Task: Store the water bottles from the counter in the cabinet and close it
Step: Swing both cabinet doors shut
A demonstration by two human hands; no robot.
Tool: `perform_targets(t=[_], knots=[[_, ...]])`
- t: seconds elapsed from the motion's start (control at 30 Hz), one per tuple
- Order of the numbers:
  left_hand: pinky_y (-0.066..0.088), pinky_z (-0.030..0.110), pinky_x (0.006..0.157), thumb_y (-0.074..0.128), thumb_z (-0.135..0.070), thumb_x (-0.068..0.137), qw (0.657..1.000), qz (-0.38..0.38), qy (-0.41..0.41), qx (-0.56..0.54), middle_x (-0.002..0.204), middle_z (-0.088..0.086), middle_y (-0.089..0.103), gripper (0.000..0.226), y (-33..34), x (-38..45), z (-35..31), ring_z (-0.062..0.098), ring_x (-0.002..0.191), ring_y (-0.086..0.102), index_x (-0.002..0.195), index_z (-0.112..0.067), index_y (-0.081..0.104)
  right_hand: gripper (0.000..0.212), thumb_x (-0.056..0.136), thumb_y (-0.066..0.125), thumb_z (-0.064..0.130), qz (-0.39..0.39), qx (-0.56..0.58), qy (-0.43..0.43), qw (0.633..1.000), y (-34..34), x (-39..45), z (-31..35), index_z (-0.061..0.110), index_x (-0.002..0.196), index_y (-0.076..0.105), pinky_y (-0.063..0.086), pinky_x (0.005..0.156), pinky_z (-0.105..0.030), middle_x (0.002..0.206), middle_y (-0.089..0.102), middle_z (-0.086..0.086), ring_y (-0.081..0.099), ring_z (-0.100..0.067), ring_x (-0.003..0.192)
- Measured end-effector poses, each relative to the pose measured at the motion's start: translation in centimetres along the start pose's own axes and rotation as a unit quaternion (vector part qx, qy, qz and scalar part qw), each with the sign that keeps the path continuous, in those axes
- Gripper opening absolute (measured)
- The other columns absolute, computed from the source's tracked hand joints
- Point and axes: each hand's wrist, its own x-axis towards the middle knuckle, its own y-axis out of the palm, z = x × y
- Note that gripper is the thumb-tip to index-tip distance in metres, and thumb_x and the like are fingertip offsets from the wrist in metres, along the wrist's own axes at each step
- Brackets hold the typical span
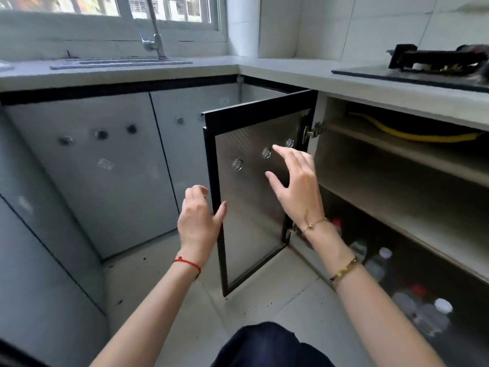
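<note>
I have the door (254, 186) half open; it looks light, stiff and hinged, best pushed at its free black edge. My left hand (198, 221) hovers open just beside that edge, my right hand (296, 186) spread and empty before its panel. The bottles (423, 311) stand right of the door on the cabinet (397, 165) floor, under pale shelves; tiled floor lies below.

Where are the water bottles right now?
In the head view, lower right: the water bottles stand on the open cabinet's bottom shelf, right of the cabinet door.
</note>
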Motion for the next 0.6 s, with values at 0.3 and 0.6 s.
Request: perform_targets(t=[0.3, 0.6], knots=[[0.034, 0.030, 0.114, 0.071, -0.018, 0.086, 0.983, 0.056, -0.004, -0.173, 0.145, 0.009, 0.047, 0.079, 2.0, 0.9, 0.7, 0.020, 0.133, 0.046, 0.151, -0.007, 0.026, 0.057, 0.089, 0.064, 0.025, 0.011, 0.004, -0.032, 0.999, 2.1, 1.6, 2.1, 0.015, 0.141, 0.044, 0.025, 0.112, -0.019, 0.135, 0.054, 0.000, 0.041, -0.018, 0.127], [0.050, 0.025, 0.090, 0.062, -0.013, 0.092, 0.976, 0.008, 0.117, -0.183, 0.114, -0.004, 0.057, 0.049, 2.5, -1.8, -0.4, 0.006, 0.100, 0.059, 0.139, -0.016, 0.049, 0.061, 0.093, 0.061, 0.031, -0.019, -0.011, -0.083, 0.996, 1.4, 1.5, 3.0, 0.019, 0.147, 0.036, 0.033, 0.113, -0.034, 0.146, 0.044, -0.002, 0.038, -0.021, 0.130]])
